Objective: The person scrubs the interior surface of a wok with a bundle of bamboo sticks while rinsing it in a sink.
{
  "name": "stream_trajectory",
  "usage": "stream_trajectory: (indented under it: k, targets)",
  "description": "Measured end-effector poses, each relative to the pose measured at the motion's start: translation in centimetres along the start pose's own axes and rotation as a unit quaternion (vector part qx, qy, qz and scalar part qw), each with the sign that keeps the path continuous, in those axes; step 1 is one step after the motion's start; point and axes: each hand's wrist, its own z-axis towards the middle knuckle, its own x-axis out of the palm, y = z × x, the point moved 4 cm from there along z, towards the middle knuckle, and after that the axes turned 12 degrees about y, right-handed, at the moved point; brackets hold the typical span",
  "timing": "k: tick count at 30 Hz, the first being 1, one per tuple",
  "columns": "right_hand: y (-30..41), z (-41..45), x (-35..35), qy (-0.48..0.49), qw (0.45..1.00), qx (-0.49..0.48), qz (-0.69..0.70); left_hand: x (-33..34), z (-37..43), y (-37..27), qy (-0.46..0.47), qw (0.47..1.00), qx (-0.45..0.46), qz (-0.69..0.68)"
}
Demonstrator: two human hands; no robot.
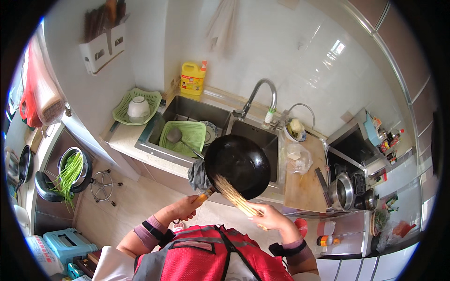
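Note:
My left hand [187, 208] grips the wooden handle [204, 196] of a dark wok [242, 161]. The wok is tilted over the right basin [272, 140] of a double steel sink, its hollow inside facing me. In my right hand [270, 215] is a bamboo wok brush [233, 193], with its bristles at the wok's inner wall near the handle. A grey rag [199, 175] lies over the sink's front edge, close to the handle. Left of the wok, a green plastic basket [195, 135] sits in the left basin with a metal ladle [174, 135] resting in it.
The faucet [269, 87] arches behind the wok. To the right, a wooden cutting board [302, 189] carries a plastic bag [298, 158] and a cleaver [321, 182]. A bowl [139, 107] stands upturned in a green draining basket [119, 112]. Green stalks [72, 170] fill a pot on a stool.

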Motion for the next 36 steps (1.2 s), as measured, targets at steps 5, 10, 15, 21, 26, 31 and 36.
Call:
stream_trajectory:
  k: [5, 10, 15, 21, 26, 31, 36]
  targets:
    - [-1.9, 7.6, -1.3, -0.197, 0.953, -0.016, 0.228, -0.5, 0.9, -0.3, 0.009, 1.000, 0.027, 0.004]
    - [-3.1, 3.1, -0.7, -0.184, 0.970, 0.039, 0.151, -2.1, 0.9, 0.5, 0.027, 0.998, 0.044, 0.023]
    - [0.7, 4.4, 1.1, -0.121, 0.991, -0.048, 0.041, -3.6, 0.8, -0.8, 0.023, 0.997, 0.056, 0.048]
    - [-2.5, 9.1, 0.0, -0.262, 0.934, 0.035, 0.241, -4.2, 1.1, -1.1, 0.040, 0.996, 0.055, 0.054]
    - [2.8, 5.9, 4.2, -0.123, 0.985, 0.023, 0.120, -5.0, 0.8, -0.2, 0.043, 0.996, 0.049, 0.055]
    - [-0.1, 12.0, 0.6, -0.274, 0.909, -0.039, 0.313, -5.0, 1.4, -1.1, 0.065, 0.994, 0.061, 0.063]
    - [-0.7, 7.2, 3.7, -0.236, 0.933, 0.032, 0.270, -5.4, 1.8, -1.0, 0.074, 0.993, 0.064, 0.071]
